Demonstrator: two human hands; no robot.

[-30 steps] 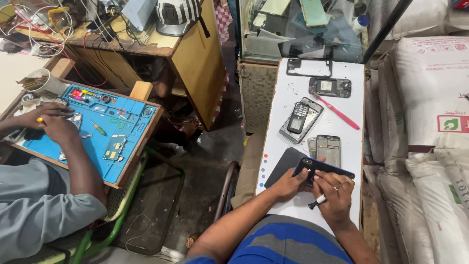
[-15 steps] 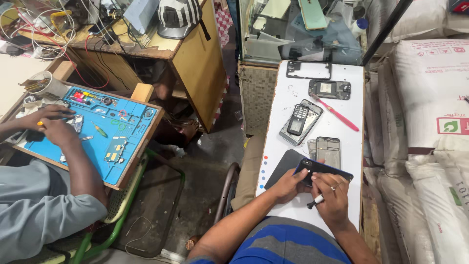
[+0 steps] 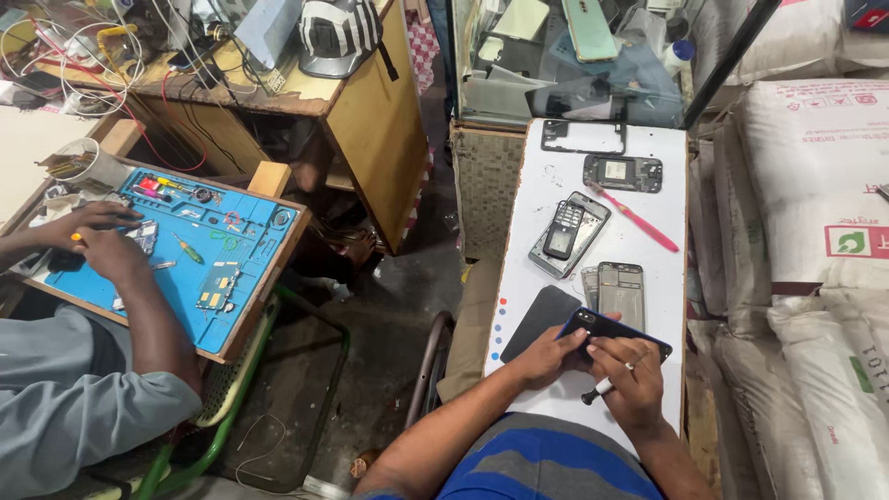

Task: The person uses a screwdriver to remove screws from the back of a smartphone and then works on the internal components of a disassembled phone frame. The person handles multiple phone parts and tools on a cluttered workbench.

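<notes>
Both hands' grip closed on dark phone [image 3: 613, 331]: left hand [image 3: 546, 355], right hand [image 3: 630, 375]; white tabletop [image 3: 671, 204] edge near.

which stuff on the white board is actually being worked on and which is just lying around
In hand:
left hand and right hand on the dark phone
small screwdriver in the right hand

Lying about:
pink toothbrush
keypad phone
phone frame
dark pad
</notes>
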